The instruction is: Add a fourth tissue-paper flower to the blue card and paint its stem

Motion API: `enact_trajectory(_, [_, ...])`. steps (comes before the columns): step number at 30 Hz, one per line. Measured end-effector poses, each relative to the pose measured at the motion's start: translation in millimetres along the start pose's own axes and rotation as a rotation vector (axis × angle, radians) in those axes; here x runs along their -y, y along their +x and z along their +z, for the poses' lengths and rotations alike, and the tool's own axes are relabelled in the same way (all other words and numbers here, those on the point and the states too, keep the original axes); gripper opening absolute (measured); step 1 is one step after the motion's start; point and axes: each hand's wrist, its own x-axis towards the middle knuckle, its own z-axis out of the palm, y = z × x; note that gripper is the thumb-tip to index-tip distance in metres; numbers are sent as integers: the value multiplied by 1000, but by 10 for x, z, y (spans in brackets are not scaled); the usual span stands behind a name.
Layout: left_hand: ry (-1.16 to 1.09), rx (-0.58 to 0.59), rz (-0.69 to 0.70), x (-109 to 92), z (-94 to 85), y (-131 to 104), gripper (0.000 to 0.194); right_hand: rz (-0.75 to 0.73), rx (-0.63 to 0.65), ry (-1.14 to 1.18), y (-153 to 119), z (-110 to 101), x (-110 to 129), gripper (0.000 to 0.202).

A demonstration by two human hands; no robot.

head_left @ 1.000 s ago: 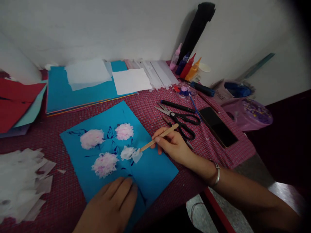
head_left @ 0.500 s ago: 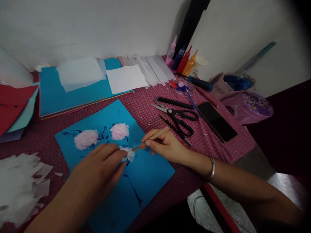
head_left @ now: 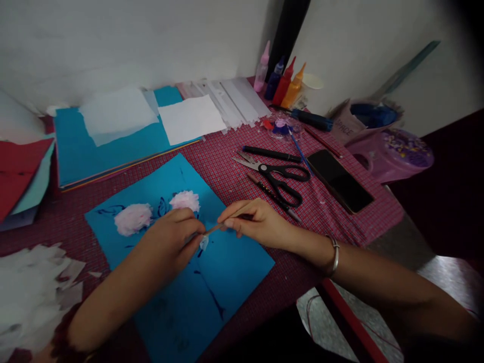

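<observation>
The wooden stick (head_left: 215,228) is pinched by the right hand (head_left: 266,226), perhaps for steadiness, near white paper (head_left: 204,243) just beside the left hand (head_left: 174,237), whose grip cannot be told.

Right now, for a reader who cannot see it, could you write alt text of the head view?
Over a blue sheet, the right hand holds a wooden stick, its tip at the left hand, beside a white paper scrap. Two pale flowers decorate the sheet; scissors and a phone lie nearby.

4 squeeze bottles (head_left: 283,89) stand in a row toward the far right; nearer, 1 phone (head_left: 340,180) lies right of the scissors (head_left: 263,168).
</observation>
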Motion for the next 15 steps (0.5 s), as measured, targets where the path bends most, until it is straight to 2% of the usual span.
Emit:
enact_trajectory(7, [72,61,-5,71,53,-11,25,-4,-22,30,-1,-13,19,17])
enact_trajectory(15, [60,82,-13,77,27,-20,27,136,-161,226,6,-65,44,5])
